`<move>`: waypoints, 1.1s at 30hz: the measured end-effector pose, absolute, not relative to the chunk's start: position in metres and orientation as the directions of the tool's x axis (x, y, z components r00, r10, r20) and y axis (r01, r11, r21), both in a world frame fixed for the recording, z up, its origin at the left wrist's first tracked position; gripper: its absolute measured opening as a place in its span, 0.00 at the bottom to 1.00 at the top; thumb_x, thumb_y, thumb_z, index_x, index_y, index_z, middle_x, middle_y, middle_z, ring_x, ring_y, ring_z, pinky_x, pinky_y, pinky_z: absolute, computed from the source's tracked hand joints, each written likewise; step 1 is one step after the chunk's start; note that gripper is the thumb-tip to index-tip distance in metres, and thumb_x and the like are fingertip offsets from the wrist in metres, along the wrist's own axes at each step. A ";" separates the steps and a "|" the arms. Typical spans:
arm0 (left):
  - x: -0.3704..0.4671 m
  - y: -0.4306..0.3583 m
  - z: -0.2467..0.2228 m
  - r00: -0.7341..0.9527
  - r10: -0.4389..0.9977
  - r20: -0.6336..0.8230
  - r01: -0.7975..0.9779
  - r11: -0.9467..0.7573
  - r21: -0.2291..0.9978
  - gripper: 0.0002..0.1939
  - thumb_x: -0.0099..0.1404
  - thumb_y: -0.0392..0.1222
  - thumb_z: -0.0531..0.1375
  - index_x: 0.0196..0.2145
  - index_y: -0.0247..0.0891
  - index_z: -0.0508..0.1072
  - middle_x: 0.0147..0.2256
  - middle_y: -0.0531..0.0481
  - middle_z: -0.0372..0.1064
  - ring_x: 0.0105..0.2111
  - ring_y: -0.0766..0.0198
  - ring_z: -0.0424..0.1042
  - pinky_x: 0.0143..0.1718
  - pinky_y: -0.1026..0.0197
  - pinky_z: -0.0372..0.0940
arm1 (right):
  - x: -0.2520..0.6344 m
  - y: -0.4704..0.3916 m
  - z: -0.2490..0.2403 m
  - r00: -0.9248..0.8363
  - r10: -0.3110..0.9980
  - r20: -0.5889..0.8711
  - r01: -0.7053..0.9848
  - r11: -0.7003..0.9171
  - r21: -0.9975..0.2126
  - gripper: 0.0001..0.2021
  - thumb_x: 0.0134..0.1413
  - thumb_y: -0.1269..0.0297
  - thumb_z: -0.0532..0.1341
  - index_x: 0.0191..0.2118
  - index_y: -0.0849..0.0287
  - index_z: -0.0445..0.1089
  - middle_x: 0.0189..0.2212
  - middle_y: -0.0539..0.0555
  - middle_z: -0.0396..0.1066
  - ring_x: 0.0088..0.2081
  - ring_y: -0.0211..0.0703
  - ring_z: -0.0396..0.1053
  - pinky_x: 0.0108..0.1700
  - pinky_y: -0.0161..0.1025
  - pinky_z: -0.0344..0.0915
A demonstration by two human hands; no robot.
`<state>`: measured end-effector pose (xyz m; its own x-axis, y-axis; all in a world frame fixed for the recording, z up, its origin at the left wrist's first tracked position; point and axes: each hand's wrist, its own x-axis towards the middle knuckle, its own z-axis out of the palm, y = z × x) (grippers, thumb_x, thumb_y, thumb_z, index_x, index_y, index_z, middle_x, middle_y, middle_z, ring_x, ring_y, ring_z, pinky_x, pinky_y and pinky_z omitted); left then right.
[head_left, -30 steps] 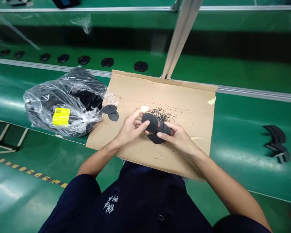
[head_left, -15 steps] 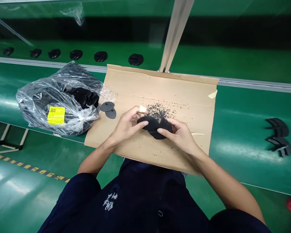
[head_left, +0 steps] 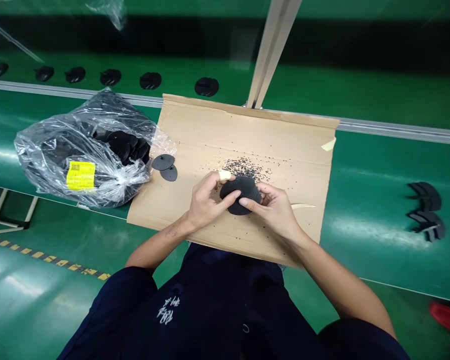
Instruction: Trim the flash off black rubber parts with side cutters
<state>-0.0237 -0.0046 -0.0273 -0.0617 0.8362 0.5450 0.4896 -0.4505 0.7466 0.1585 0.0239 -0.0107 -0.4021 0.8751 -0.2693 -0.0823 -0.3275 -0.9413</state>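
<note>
Both my hands grip a black rounded part (head_left: 241, 194) over a cardboard sheet (head_left: 195, 120); its pieces lie one over another. My left hand (head_left: 209, 199), with a pale wrap (head_left: 225, 175) on one finger, pinches its left side, thumb on top. At its right edge my right hand (head_left: 276, 204) is closed, thumb on the upper face and fingers behind. Tiny black bits (head_left: 240, 167) are scattered just beyond the part. Two flat black oval discs (head_left: 163, 161) overlap on the cardboard's left side.
A clear plastic bag (head_left: 52, 150) of black discs, with a yellow label (head_left: 81, 176), lies left. Several black assembled parts (head_left: 206, 87) stand in a row behind the metal rail (head_left: 397, 131). Curved black pieces (head_left: 427, 210) lie at right. An upright post (head_left: 272, 50) rises beyond the cardboard.
The upright curved piece at the right of the held part now lies flat over it, and my hands are closer together. The row of parts behind the rail has shifted slightly left in view.
</note>
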 end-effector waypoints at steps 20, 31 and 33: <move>-0.023 -0.008 -0.024 0.072 0.887 0.456 0.281 -0.456 0.844 0.18 0.71 0.50 0.64 0.53 0.38 0.76 0.40 0.47 0.75 0.37 0.66 0.75 0.39 0.64 0.72 | 0.168 0.014 -0.012 -0.370 0.915 0.162 0.148 0.230 -0.962 0.14 0.61 0.52 0.68 0.34 0.57 0.75 0.27 0.50 0.73 0.27 0.37 0.69 0.29 0.35 0.67; -0.023 -0.010 -0.011 0.211 0.740 0.638 0.254 -0.672 0.696 0.15 0.72 0.41 0.63 0.55 0.41 0.77 0.42 0.45 0.78 0.41 0.64 0.76 0.42 0.59 0.74 | 0.177 0.010 -0.021 -0.444 0.747 0.495 0.092 0.588 -0.804 0.03 0.65 0.69 0.63 0.41 0.57 0.75 0.40 0.57 0.81 0.41 0.44 0.81 0.41 0.38 0.78; -0.022 -0.010 -0.012 0.187 0.733 0.654 0.240 -0.680 0.693 0.16 0.69 0.41 0.66 0.53 0.40 0.77 0.39 0.46 0.78 0.39 0.64 0.76 0.39 0.60 0.73 | 0.177 0.010 -0.019 -0.467 0.751 0.467 0.090 0.565 -0.820 0.04 0.66 0.68 0.62 0.42 0.57 0.75 0.40 0.58 0.81 0.41 0.44 0.81 0.41 0.38 0.78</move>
<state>-0.0223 -0.0104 -0.0119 0.1871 0.7329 0.6541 0.2402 -0.6798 0.6929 0.1769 0.0098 -0.0187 -0.4670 0.7512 0.4666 0.0896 0.5651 -0.8201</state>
